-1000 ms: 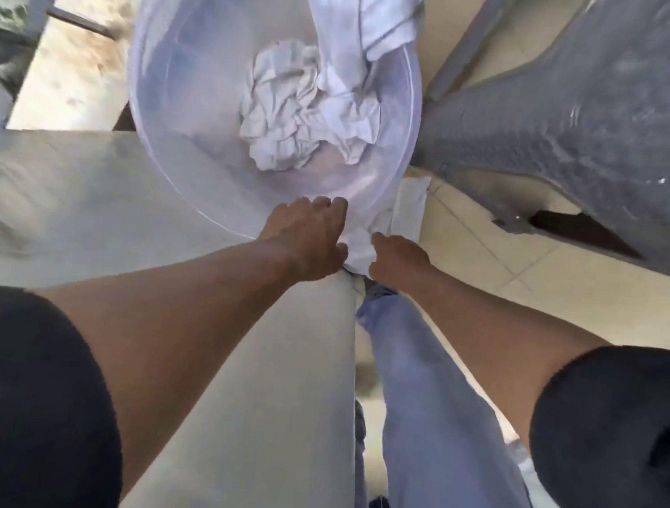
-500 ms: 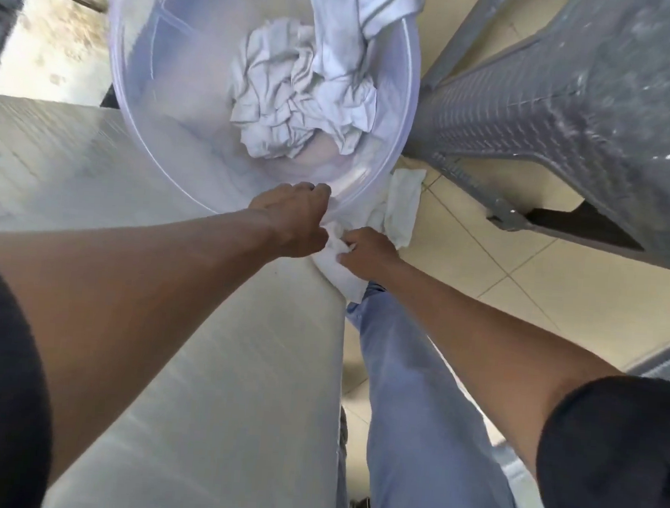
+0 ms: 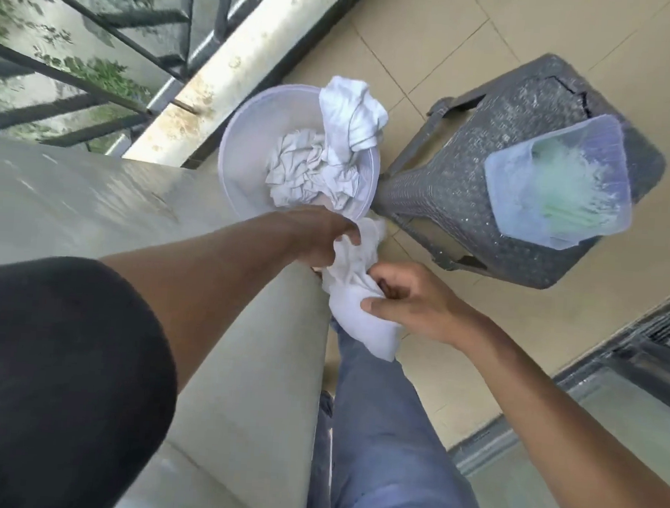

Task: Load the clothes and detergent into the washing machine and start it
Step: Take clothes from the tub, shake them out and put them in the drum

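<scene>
A white cloth (image 3: 355,303) hangs between my two hands just off the right edge of the grey washing machine top (image 3: 91,205). My left hand (image 3: 322,239) grips its upper end. My right hand (image 3: 409,302) pinches its lower part from the right. Beyond them a clear plastic basin (image 3: 245,156) stands on the floor with crumpled white clothes (image 3: 311,173) inside and one white garment (image 3: 353,116) draped over its far rim. A clear lidless container (image 3: 560,178) with pale green and white contents sits on a grey plastic stool (image 3: 469,176).
A metal railing (image 3: 102,39) and a pale ledge (image 3: 235,72) run along the back left. Beige floor tiles lie around the basin and stool. A sliding door track (image 3: 595,371) crosses the lower right. My legs in blue jeans (image 3: 382,455) stand beside the machine.
My head has pulled back and up, so the basin looks smaller and the stool top with the container has come into view. Both hands have lifted the white cloth from beside the basin.
</scene>
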The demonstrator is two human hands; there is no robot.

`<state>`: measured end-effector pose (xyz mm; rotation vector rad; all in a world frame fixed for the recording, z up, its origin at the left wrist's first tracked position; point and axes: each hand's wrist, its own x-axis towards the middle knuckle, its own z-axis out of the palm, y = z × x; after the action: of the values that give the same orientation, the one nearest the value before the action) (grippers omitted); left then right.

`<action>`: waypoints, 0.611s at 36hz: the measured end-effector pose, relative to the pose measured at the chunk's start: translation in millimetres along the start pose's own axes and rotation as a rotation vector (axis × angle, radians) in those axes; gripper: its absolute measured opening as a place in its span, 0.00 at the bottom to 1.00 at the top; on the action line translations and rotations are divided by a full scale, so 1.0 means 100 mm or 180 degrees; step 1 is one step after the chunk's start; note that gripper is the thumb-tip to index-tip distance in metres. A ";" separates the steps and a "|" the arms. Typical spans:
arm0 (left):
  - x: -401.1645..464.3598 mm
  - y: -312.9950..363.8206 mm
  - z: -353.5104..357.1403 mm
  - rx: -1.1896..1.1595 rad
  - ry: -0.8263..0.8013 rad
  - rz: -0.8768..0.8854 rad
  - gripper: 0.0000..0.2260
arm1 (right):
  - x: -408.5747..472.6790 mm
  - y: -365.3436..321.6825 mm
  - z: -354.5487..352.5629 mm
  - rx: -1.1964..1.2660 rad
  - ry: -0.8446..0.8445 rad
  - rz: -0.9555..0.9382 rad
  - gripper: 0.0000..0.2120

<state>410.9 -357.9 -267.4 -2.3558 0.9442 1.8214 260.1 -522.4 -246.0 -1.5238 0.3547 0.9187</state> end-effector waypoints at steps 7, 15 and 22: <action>-0.98 0.29 -0.31 -0.0462 0.0274 0.0289 0.29 | -0.90 -0.97 0.09 0.0236 -0.0165 -0.0490 0.20; -2.05 0.71 -0.52 -0.0293 0.1309 0.0850 0.23 | -1.48 -1.59 0.31 -0.0330 0.0141 -0.0913 0.18; -3.09 0.67 -0.40 -0.0701 0.2684 0.0941 0.19 | -2.03 -1.84 0.49 -0.1362 0.1116 -0.0901 0.18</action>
<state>372.2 -289.4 41.3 -3.3594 1.2347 0.9605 242.6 -498.9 31.2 -2.0769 0.1877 0.5187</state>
